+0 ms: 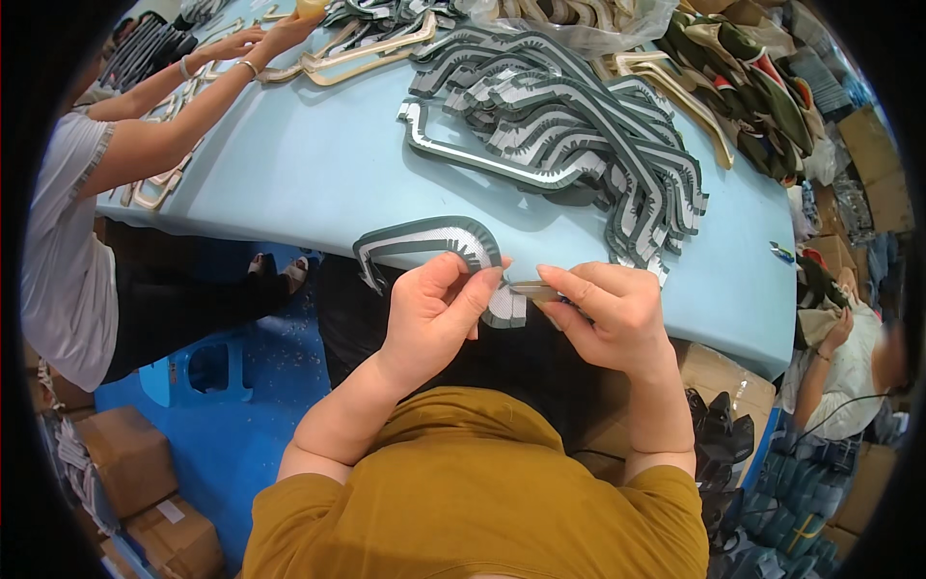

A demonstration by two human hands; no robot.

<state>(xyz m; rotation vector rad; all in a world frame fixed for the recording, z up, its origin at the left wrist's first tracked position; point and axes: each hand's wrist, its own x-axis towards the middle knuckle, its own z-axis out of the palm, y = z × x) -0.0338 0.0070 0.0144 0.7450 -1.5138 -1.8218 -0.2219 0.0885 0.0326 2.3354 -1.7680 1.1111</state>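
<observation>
a curved strip is held up in the air, its pale, textured middle bordered by dark grey-green edging. it is bent round in an arch, with the far left end hooked downward and a short end hanging low at the right. the edging is notched around the bend. a slim metal tool is held roughly level, its tip pointed left, at the strip.
</observation>
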